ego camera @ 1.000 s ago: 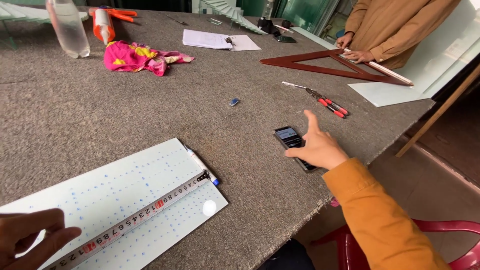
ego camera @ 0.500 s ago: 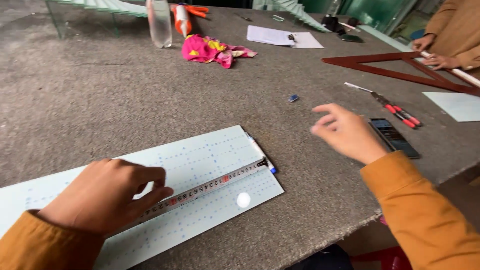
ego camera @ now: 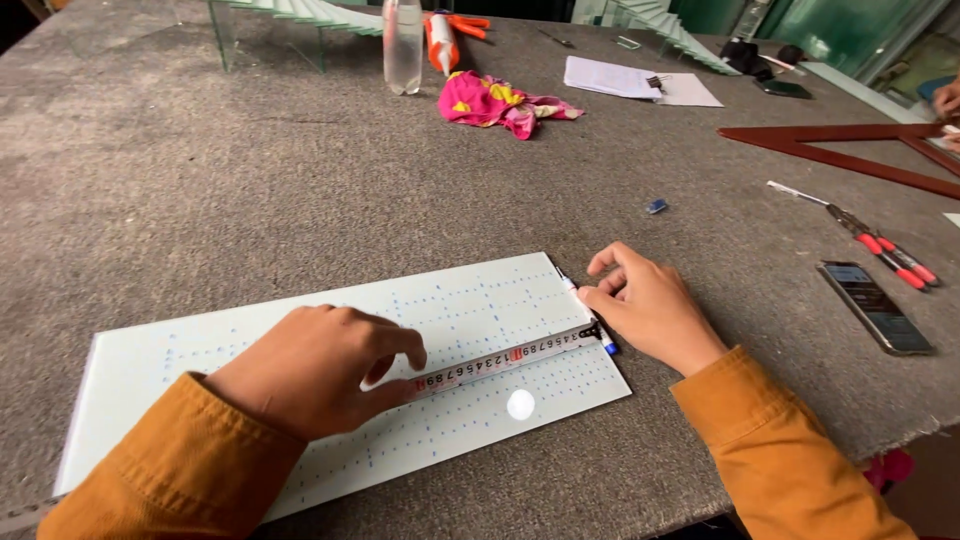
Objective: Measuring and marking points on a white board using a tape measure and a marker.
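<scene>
A white rectangular sheet [ego camera: 300, 330] dotted with small blue marks lies on the grey felt table [ego camera: 200, 180]. A measuring tape [ego camera: 505, 356] stretches across the sheet. My left hand [ego camera: 320, 370] presses the tape down with thumb and forefinger near the sheet's middle. My right hand [ego camera: 650, 305] rests at the sheet's right edge, its fingers curled on the tape's end and touching a blue-tipped marker [ego camera: 590, 315] that lies along that edge.
A phone [ego camera: 875, 305] and red-handled tools [ego camera: 880, 245] lie to the right, beside a brown wooden triangle [ego camera: 850, 150]. Farther back are a pink cloth [ego camera: 500, 100], a clear bottle [ego camera: 403, 45], papers [ego camera: 640, 82] and glass pieces [ego camera: 290, 15]. Another person's hand [ego camera: 947, 98] is at far right.
My right hand left the phone and came to the tape's end at the sheet's right edge. My left hand moved onto the sheet and now pins the tape.
</scene>
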